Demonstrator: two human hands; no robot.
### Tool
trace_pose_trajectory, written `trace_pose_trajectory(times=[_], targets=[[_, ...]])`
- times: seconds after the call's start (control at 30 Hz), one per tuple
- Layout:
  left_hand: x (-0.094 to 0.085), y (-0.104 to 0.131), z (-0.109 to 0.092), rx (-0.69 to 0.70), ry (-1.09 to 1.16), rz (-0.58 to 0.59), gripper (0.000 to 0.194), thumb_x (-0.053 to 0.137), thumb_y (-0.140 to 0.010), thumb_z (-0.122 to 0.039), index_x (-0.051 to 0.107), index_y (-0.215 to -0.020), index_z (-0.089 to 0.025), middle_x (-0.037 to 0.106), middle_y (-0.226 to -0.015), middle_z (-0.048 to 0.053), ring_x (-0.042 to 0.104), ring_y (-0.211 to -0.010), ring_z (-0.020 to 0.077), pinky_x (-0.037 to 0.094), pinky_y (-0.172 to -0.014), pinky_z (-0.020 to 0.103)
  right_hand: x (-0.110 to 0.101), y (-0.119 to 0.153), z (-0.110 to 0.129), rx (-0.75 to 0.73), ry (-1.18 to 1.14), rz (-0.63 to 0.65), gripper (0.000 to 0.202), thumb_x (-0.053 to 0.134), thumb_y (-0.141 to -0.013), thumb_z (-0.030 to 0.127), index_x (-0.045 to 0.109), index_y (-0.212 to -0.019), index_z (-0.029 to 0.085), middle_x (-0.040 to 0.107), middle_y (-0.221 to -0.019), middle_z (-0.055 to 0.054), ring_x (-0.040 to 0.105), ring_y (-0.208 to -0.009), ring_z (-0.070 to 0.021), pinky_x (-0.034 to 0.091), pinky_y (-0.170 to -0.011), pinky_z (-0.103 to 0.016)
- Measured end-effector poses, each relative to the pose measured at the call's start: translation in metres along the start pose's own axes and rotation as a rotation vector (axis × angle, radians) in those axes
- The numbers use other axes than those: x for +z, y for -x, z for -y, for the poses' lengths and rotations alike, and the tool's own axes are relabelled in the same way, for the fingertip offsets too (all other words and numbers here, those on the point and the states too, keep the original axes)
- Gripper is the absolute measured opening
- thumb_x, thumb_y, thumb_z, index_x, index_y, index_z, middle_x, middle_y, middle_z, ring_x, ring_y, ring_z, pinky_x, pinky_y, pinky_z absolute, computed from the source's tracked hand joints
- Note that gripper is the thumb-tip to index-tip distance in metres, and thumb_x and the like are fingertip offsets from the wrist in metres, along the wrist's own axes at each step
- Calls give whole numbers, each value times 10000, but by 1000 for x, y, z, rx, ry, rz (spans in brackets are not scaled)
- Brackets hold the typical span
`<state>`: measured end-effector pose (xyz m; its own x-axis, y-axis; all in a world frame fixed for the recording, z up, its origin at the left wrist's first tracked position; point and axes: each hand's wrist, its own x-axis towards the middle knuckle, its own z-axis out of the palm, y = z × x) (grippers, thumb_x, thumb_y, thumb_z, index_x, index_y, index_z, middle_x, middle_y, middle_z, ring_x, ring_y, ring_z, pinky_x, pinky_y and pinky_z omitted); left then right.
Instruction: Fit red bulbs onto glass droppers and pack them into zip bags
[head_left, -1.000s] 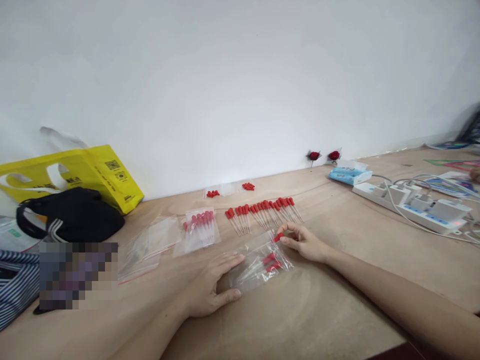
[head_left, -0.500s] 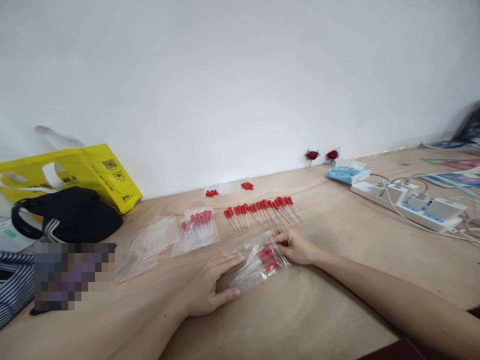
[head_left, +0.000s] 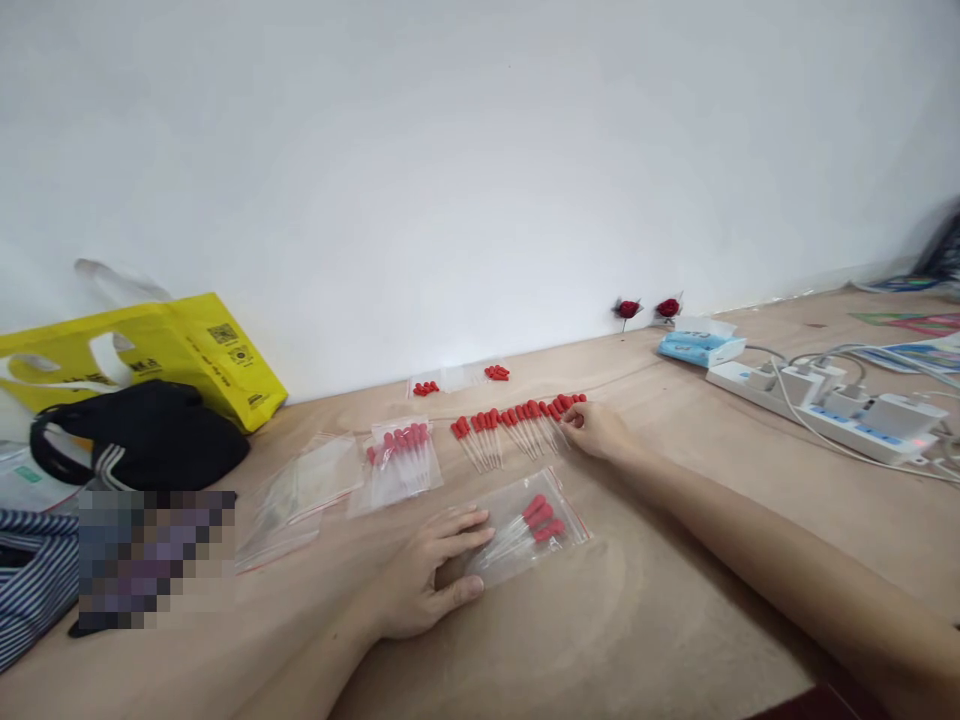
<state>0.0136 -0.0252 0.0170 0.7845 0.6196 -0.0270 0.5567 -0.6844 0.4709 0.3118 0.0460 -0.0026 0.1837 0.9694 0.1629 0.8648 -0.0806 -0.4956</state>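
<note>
My left hand [head_left: 431,580] lies with fingers spread on the left end of a clear zip bag [head_left: 510,575]. Inside that bag are 3 red-capped droppers [head_left: 538,512], caps toward the right. Beyond it a row of several red-capped droppers [head_left: 517,425] lies on the table. At the right end of this row is my right hand [head_left: 592,430], its fingers pinched together by the red caps; what they hold, if anything, is too small to make out. Left of the row, a filled bag of droppers [head_left: 405,460] rests beside flat clear bags [head_left: 322,480].
Two small bags with red caps [head_left: 425,388] lie by the wall. At left are a yellow bag [head_left: 187,350], a black cap [head_left: 172,430] and striped cloth [head_left: 34,580]. A tissue pack [head_left: 697,347] and a power strip [head_left: 825,415] with cables sit at right.
My right hand has left the clear bag's open end and moved up and right to the dropper row. The bag now lies flatter under my left hand, which has stayed almost in place.
</note>
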Motion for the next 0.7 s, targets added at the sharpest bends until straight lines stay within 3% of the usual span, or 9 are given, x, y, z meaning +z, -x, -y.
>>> trace_pose_trajectory(times=[0.17,0.4,0.6,0.7], targets=[[-1,0,-2,-13,-3,21,456,489,-804,-407,450,-1233,-259,377,-1348,49,305,-1248,255,246,-1020,475,12,-14,22,85,97,31,218,537,-658,163,598,-866,143,638,-879,-126,592,-842,-229,402,-662,-277],[-1,0,-4,-12,-7,18,476,523,-782,-406,459,-1226,-244,390,-1339,58,310,-1245,261,254,-1018,473,16,-19,35,159,137,78,297,548,-622,80,572,-917,90,617,-916,-199,587,-885,-308,427,-691,-361],[1,0,-2,-4,-4,17,484,530,-779,-400,450,-1232,-250,386,-1342,55,309,-1247,255,249,-1022,469,5,-12,38,95,32,92,342,499,-722,107,445,-1050,30,601,-917,-222,595,-849,-262,430,-670,-304],[1,0,-1,-11,-16,21,489,527,-781,-400,444,-1238,-244,379,-1346,57,302,-1251,251,245,-1026,461,-9,2,30,18,-80,118,387,474,-764,155,364,-1122,62,616,-802,-120,606,-692,-191,435,-595,-262]])
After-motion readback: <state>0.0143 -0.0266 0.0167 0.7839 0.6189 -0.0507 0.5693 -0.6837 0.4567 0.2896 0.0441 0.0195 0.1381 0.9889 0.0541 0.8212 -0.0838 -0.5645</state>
